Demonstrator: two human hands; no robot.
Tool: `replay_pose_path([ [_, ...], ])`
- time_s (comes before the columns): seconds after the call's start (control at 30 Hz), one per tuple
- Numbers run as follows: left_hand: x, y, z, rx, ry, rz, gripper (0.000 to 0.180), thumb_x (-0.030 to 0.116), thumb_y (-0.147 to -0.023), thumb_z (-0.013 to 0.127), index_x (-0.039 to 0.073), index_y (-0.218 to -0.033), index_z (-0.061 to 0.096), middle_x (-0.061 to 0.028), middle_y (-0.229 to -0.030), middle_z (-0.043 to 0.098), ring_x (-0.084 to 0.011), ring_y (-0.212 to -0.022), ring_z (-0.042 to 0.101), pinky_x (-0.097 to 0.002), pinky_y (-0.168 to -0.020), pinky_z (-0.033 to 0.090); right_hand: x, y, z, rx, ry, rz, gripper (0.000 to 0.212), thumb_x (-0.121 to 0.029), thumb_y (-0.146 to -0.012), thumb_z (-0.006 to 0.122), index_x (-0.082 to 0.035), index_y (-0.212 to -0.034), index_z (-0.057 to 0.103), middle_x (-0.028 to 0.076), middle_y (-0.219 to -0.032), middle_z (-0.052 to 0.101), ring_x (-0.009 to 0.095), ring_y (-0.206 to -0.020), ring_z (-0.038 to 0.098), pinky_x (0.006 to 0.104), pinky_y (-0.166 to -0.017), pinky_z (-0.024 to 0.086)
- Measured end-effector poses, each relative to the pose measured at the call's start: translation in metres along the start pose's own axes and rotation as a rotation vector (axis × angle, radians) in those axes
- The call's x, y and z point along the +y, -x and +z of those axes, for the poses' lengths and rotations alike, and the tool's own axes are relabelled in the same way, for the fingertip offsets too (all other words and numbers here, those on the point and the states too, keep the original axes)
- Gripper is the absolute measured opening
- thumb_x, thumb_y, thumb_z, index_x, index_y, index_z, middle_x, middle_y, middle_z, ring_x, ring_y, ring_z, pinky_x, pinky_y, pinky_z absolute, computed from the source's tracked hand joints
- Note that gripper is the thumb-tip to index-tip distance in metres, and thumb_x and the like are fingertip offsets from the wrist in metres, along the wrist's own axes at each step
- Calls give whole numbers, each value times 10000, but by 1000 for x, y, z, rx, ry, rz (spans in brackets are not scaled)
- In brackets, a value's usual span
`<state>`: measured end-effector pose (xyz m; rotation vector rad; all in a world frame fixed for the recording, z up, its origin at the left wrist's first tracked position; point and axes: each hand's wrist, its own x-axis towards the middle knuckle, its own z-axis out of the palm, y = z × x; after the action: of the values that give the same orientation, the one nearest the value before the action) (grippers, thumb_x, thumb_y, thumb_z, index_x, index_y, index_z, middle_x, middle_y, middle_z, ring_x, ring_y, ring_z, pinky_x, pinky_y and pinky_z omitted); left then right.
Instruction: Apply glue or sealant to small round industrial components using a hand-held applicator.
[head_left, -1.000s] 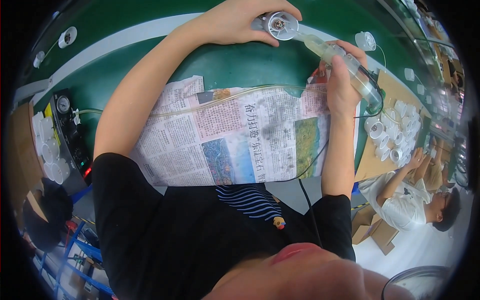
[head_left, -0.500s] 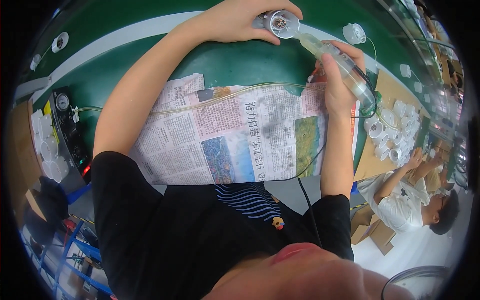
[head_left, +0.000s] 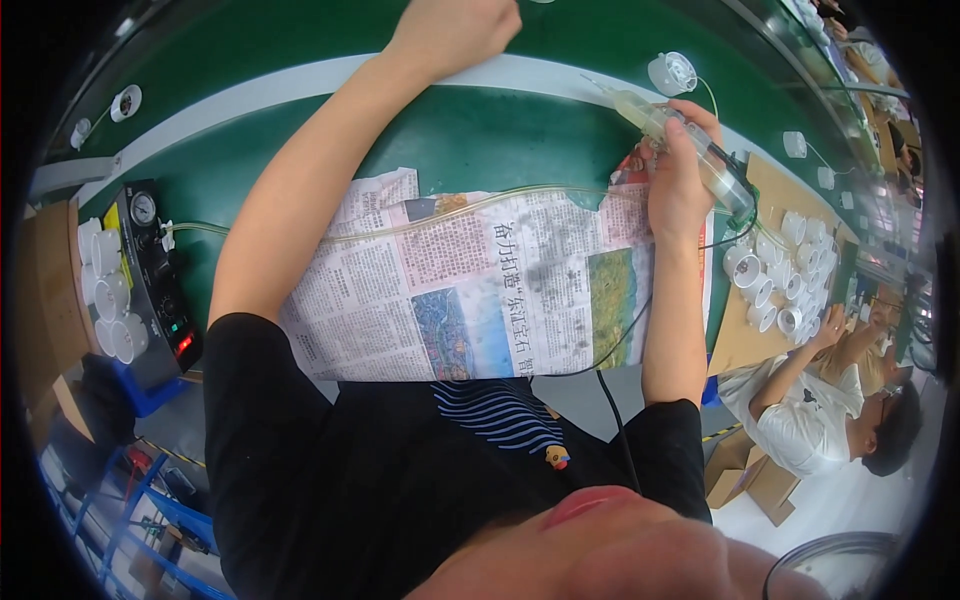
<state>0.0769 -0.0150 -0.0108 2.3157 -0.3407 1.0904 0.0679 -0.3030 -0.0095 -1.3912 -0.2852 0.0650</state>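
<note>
My left hand [head_left: 458, 32] reaches over the far green belt at the top edge of the view. Its fingers look curled; whatever they might hold is hidden. Just right of it, the rim of a whitish piece [head_left: 541, 1] is cut off by the frame edge. In my right hand [head_left: 684, 165] is a clear dispensing syringe [head_left: 640, 110] with pale contents. Its thin tip points up and left over the pale strip, touching nothing visible. A white round plastic cup [head_left: 672, 73] with a thin wire lies beyond the syringe.
Newspaper [head_left: 460, 250] covers the near green table, crossed by a clear hose [head_left: 480, 200] from a black dispenser box [head_left: 155, 270] with a gauge. White cups [head_left: 120, 335] stand left of it; several more [head_left: 765, 290] sit on cardboard [head_left: 735, 335] at right. A co-worker [head_left: 815, 410] works beyond.
My left hand has moved left and farther away, and the white cup with metal inside has left its visible grasp. The syringe has drawn back slightly down and right, still in my right hand.
</note>
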Motion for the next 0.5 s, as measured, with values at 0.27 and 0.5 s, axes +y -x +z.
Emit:
replay_pose_path([
  [0.27, -8, 1, 4, -134, 15, -18, 557, 87, -811, 722, 26, -1339, 555, -228, -1287, 524, -421, -1156, 581, -467, -989, 504, -1, 3, -1, -58, 118, 27, 261, -124, -951, 685, -32, -1181, 602, 111, -1083, 665, 146, -822, 581, 264, -714, 479],
  [0.5, -11, -2, 5, -42, -115, -501, 536, 180, -844, 797, 37, -1304, 562, -221, -1247, 509, -414, -1051, 619, -460, -920, 541, -1, 3, 0, -22, 127, 37, 256, -123, -942, 696, -40, -1169, 611, 106, -1084, 671, 138, -825, 583, 256, -708, 473],
])
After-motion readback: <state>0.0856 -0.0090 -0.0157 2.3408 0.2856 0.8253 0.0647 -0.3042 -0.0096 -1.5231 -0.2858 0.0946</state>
